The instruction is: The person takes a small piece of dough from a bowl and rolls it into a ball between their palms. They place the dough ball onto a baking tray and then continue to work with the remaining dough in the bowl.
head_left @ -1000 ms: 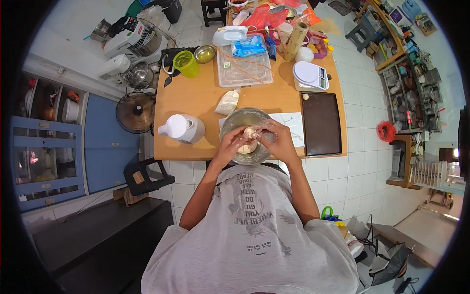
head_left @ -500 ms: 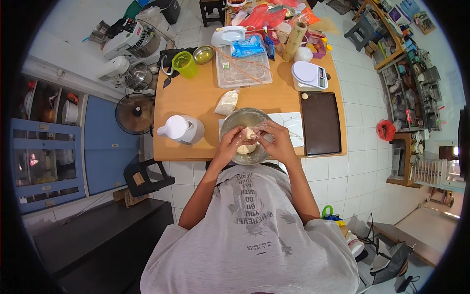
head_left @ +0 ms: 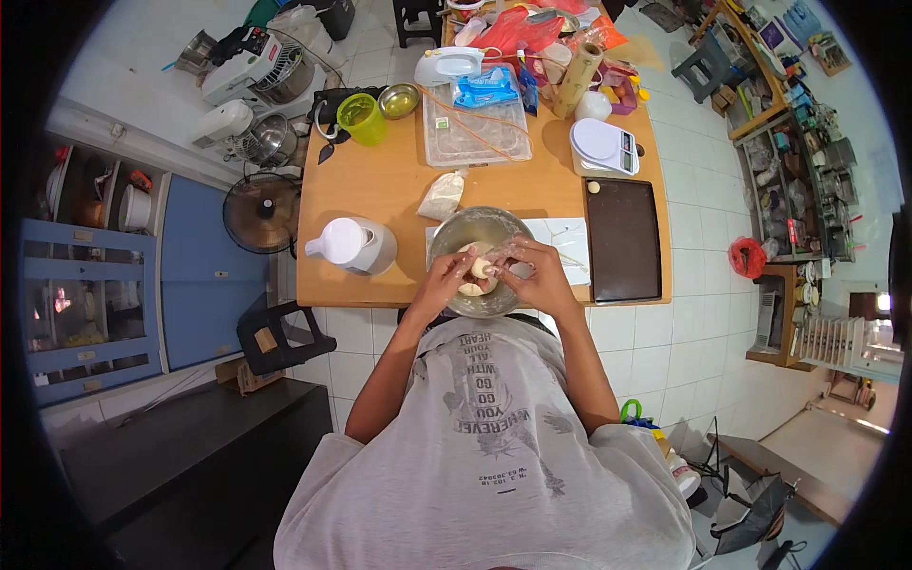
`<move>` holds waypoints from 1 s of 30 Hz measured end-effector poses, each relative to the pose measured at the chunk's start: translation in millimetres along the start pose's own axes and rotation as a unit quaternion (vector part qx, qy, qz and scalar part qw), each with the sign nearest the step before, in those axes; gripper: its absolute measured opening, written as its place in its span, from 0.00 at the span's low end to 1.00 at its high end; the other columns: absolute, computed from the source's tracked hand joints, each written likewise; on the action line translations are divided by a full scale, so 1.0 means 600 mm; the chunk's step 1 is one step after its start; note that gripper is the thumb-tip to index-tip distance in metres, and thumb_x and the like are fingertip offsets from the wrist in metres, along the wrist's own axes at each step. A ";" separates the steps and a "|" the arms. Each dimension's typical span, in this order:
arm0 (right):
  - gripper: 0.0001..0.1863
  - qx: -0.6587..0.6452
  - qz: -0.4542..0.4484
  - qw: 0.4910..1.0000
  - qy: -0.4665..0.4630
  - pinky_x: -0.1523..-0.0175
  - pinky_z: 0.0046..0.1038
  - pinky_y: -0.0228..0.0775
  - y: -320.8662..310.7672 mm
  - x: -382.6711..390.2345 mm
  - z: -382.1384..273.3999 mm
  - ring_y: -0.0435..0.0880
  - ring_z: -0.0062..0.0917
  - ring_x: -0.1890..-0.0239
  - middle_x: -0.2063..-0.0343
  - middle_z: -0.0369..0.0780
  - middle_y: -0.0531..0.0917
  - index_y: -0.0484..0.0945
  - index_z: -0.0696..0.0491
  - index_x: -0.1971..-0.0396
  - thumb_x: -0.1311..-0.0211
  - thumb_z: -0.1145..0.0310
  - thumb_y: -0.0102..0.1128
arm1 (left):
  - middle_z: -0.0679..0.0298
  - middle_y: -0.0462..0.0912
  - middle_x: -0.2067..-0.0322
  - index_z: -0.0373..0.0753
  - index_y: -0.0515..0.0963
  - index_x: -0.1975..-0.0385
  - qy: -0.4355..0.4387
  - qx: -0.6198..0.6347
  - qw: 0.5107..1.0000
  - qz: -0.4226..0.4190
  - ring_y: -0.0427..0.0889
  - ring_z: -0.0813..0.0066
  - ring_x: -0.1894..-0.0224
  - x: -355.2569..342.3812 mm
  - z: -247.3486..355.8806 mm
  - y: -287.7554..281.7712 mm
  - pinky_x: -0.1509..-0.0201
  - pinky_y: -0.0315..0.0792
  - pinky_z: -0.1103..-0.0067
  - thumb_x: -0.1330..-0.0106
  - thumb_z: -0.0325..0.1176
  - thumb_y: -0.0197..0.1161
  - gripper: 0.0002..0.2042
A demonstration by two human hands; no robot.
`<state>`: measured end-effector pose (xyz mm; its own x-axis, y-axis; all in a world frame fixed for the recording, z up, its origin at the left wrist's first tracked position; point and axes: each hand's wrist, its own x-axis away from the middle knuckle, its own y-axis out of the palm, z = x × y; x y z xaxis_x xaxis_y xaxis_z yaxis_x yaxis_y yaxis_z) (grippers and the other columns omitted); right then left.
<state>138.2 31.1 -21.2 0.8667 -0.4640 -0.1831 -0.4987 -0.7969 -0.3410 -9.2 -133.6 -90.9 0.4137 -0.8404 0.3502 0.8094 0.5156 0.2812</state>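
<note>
A metal mixing bowl point(head_left: 475, 228) stands at the near edge of the wooden table point(head_left: 380, 190), holding pale dough point(head_left: 470, 256). My left hand point(head_left: 446, 280) and my right hand point(head_left: 532, 275) are both over the bowl. Together they pinch a small piece of dough point(head_left: 486, 269) between the fingertips. A sheet of white paper point(head_left: 560, 237) lies under the bowl and to its right.
A white lidded jug point(head_left: 351, 245) stands left of the bowl, a small bag of flour point(head_left: 442, 195) behind it. A dark baking tray point(head_left: 622, 237) lies to the right, with a white kitchen scale point(head_left: 603, 147), a clear plastic tray point(head_left: 475, 133) and a green cup point(head_left: 361, 119) farther back.
My hands stay over the bowl; the fingers have shifted slightly while working the dough piece.
</note>
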 end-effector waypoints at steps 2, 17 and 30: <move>0.11 0.032 0.000 0.999 -0.013 0.49 0.39 0.80 -0.001 0.001 0.003 0.88 0.46 0.57 0.61 0.49 0.89 0.89 0.56 0.60 0.45 0.75 0.74 | 0.61 0.88 0.66 0.30 0.85 0.59 0.003 -0.026 0.999 -0.020 0.87 0.77 0.62 0.003 0.008 0.005 0.49 0.79 0.81 0.18 0.50 0.55 0.25; 0.10 -0.021 0.082 0.996 0.033 0.50 0.27 0.82 0.013 0.001 -0.015 0.89 0.25 0.58 0.61 0.42 0.89 0.87 0.61 0.58 0.40 0.82 0.69 | 0.58 0.84 0.50 0.29 0.76 0.40 0.063 0.031 0.997 -0.045 0.84 0.72 0.53 0.014 0.049 0.036 0.47 0.79 0.75 0.17 0.39 0.54 0.19; 0.12 0.054 -0.033 0.998 0.018 0.39 0.42 0.76 -0.009 0.010 -0.001 0.86 0.48 0.46 0.53 0.51 0.88 0.89 0.55 0.56 0.39 0.72 0.71 | 0.61 0.86 0.74 0.35 0.82 0.60 -0.009 -0.026 0.998 -0.048 0.80 0.80 0.74 0.023 0.066 0.036 0.66 0.73 0.81 0.17 0.54 0.50 0.26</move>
<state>146.0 32.5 -19.6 0.8955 -0.4275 -0.1236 -0.4347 -0.7811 -0.4481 -2.4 -127.4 -44.7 0.3258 -0.8824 0.3393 0.8658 0.4226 0.2678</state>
